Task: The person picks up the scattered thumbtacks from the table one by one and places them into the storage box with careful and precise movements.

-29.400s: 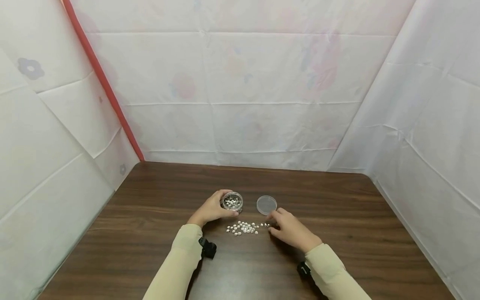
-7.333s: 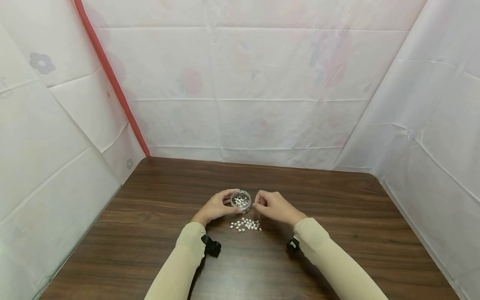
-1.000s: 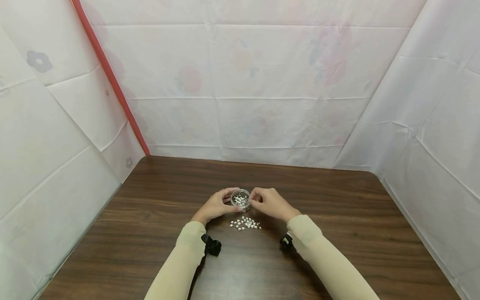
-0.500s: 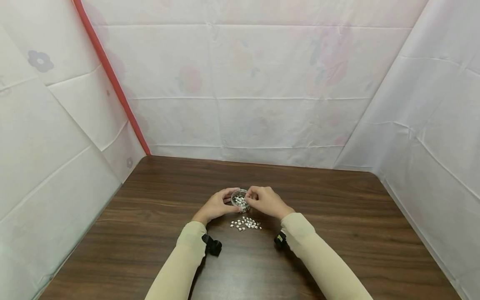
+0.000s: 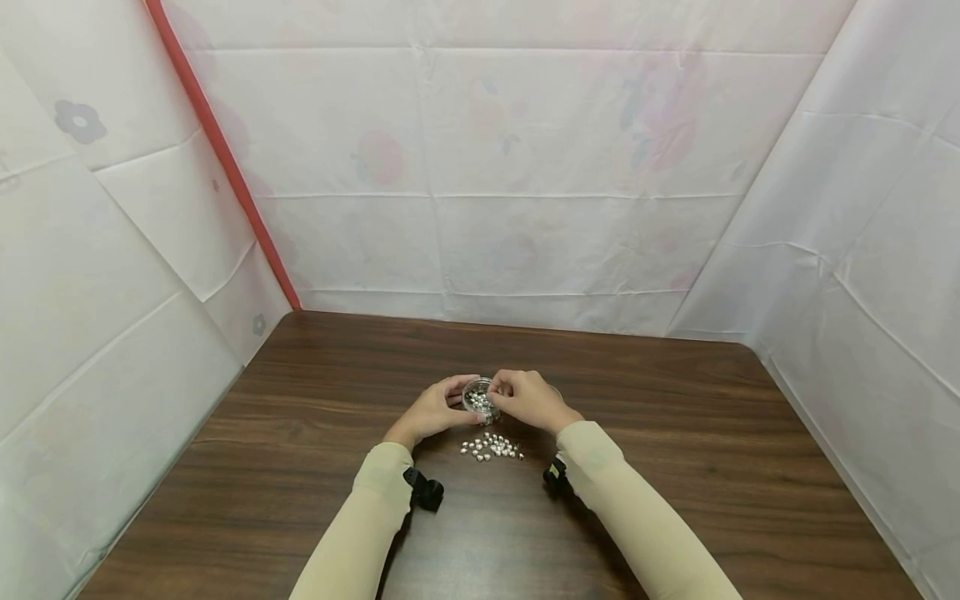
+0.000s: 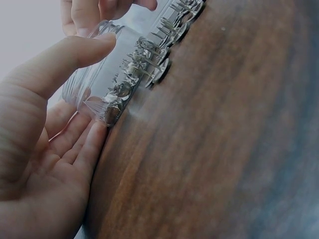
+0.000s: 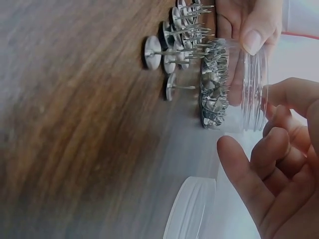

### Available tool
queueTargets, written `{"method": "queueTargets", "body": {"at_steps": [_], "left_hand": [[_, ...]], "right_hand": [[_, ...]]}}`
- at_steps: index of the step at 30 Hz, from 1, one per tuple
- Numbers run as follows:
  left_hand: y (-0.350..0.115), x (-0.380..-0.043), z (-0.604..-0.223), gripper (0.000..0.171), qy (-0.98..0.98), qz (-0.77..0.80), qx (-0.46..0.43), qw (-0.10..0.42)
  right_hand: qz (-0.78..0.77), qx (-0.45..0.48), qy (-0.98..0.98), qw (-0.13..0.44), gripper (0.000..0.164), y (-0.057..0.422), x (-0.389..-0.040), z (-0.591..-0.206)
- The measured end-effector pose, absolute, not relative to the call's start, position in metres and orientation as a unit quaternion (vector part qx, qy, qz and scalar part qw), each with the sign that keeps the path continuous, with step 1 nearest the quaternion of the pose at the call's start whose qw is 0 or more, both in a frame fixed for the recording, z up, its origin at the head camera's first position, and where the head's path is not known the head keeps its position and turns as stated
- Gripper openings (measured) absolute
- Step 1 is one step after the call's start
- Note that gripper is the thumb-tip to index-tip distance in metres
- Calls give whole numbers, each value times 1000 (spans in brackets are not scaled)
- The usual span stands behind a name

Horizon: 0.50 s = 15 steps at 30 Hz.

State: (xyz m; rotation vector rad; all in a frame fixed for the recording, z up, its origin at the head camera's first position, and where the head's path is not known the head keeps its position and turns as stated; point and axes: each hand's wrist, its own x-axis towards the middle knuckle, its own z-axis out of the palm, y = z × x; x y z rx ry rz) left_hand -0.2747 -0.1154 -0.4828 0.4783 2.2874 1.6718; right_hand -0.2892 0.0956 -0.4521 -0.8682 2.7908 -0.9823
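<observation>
- Left hand (image 5: 433, 414): gripping a clear plastic jar (image 7: 255, 99). The thumb bears on the threaded neck; the fingers are wrapped round the opposite side of the wall.
- Jar position: within the left hand's grip, at its thumb-and-finger end, upright with its base at the wood-grain table (image 5: 285, 467). The mouth is uncovered.
- Contents: silver flat-headed thumbtacks (image 7: 214, 94), heaped at the bottom of the jar, below the level of the left thumb.
- Right hand (image 5: 534, 402): positioned at the jar mouth, on the side opposite the left palm. Fingers bent, thumb and forefinger brought near each other at the rim. Whether a tack is pinched between them cannot be told; the fingertips are partly hidden.
- Loose thumbtacks (image 5: 491, 447): scattered in a cluster on the table, on the person's side of the jar, clear of both hands. Those seen close up in the right wrist view lie head down, pins upward.
- Clear lid (image 7: 192, 209): resting on the table, apart from the jar, largely concealed by the right hand in the head view.
- Wrist equipment: a black camera (image 5: 423, 490) at the left cuff; a second black unit (image 5: 555, 477) at the right cuff.
</observation>
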Motion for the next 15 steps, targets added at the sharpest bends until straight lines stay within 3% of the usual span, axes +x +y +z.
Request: {"method": "queueTargets", "body": {"at_steps": [15], "left_hand": [[-116,-280,-496,72,818,544,156,104]], "right_hand": [[-303,-276,912,31,10,93,-294,-458]]}}
